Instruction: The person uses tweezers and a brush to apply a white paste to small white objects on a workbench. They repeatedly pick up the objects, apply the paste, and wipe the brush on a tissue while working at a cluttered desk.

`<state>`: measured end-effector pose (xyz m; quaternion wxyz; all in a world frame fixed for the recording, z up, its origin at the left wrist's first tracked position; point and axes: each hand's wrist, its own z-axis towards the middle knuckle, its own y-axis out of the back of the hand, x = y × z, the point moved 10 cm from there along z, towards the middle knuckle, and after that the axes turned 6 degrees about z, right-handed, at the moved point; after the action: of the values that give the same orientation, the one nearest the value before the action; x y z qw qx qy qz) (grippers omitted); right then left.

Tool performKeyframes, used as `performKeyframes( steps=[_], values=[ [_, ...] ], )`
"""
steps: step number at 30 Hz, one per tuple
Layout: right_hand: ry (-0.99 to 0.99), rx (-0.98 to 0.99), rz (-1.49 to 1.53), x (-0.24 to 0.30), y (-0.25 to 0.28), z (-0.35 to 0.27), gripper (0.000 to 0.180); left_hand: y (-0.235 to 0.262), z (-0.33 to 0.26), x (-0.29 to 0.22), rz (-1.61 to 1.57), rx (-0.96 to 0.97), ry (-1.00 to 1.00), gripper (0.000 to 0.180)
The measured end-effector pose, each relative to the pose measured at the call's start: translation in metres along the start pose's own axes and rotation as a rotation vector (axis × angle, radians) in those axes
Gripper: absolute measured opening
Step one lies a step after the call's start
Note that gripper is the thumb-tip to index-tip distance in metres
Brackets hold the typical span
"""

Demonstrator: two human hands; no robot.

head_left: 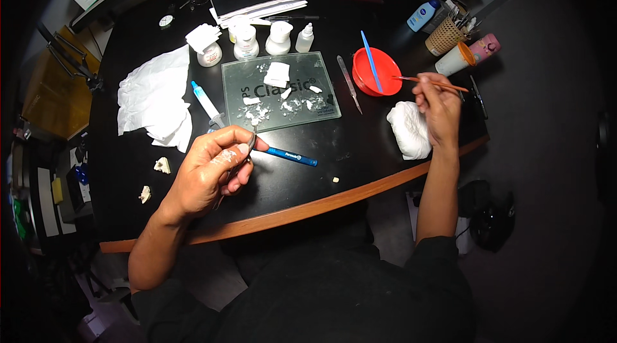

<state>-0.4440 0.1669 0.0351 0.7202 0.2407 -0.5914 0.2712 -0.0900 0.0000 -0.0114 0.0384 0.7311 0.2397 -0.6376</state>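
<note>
My left hand (209, 166) is closed round slim metal tweezers (252, 137), with a small whitish piece (255, 122) at their tip near the front edge of the glass slab (321, 79). White powder dusts that thumb. In my right hand (441, 112) is a thin brush (450, 85) with a reddish-brown handle, its tip over the rim of the red bowl (393, 73). A blue stick (369, 54) leans in this bowl. Below the right hand lies a wad of white tissue (409, 131). White crumbs and a folded white pad (277, 74) rest on the slab.
White bottles (245, 47) line the slab's far side. Crumpled paper towel (154, 96) and a blue-tipped syringe (207, 102) lie left. A blue pen-like tool (292, 156) is in front; a metal spatula (349, 85) lies by the bowl. Tooth-model pieces (162, 165) sit front left.
</note>
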Motion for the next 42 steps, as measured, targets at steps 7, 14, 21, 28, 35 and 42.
performKeyframes(
  steps=[7, 14, 21, 28, 35, 42],
  values=[
    [0.205, -0.203, -0.231, 0.027, 0.037, -0.069, 0.004, 0.005, -0.001, -0.005, 0.030, -0.050, -0.015, 0.027],
    [0.411, -0.186, -0.411, 0.071, 0.011, -0.076, 0.023, 0.006, 0.000, -0.005, 0.055, -0.062, -0.025, 0.027],
    [0.510, 0.146, -0.965, 0.033, -0.077, 0.056, 0.023, 0.017, 0.003, -0.003, 0.078, -0.098, -0.052, 0.025],
    [0.301, 0.172, -0.999, 0.008, -0.087, 0.072, 0.031, 0.013, 0.002, -0.004, 0.131, -0.075, -0.067, 0.026],
    [0.241, 0.177, -0.797, -0.012, -0.080, 0.081, 0.033, 0.011, 0.004, -0.003, 0.136, -0.061, -0.060, 0.026],
    [0.244, 0.183, -0.044, 0.018, -0.032, 0.068, 0.041, 0.012, 0.002, -0.001, 0.112, -0.078, -0.040, 0.026]
  ],
)
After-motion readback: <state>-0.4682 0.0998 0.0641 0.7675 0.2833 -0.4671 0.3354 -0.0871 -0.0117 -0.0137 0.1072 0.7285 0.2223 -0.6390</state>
